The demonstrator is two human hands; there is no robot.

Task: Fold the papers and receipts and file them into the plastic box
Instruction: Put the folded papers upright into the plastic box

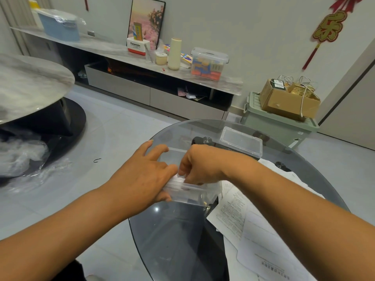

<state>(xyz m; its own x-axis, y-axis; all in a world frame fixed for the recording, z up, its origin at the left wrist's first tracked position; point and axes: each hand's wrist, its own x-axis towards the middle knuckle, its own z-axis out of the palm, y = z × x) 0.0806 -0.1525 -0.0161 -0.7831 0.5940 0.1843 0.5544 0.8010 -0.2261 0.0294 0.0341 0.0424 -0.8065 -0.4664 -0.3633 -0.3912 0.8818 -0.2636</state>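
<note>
1. Pinched in the right hand [199, 166], folded white paper [179, 178] sits over the clear plastic box [194, 192].
2. Left hand [149, 172] clasps the box's left side on the glass table [174, 230].
3. Lid [241, 141] lies behind; loose papers [253, 226] spread just right.

Clear box [194, 192] on round glass table [174, 230], papers [261, 236] beside it.

Box: transparent plastic, rectangular, open on top, standing upright near the table's middle, long side across the view; much of it hidden behind both hands. Folded white paper [178, 180] sticks up at its near rim, partly inside, edge showing above the wall. Lid [241, 141]: clear, flat, lying apart from the box toward the far right of the table. Papers: white printed sheets, unfolded, overlapping in a loose pile on the table's right side, just beside the box, some hanging past the edge.
</note>
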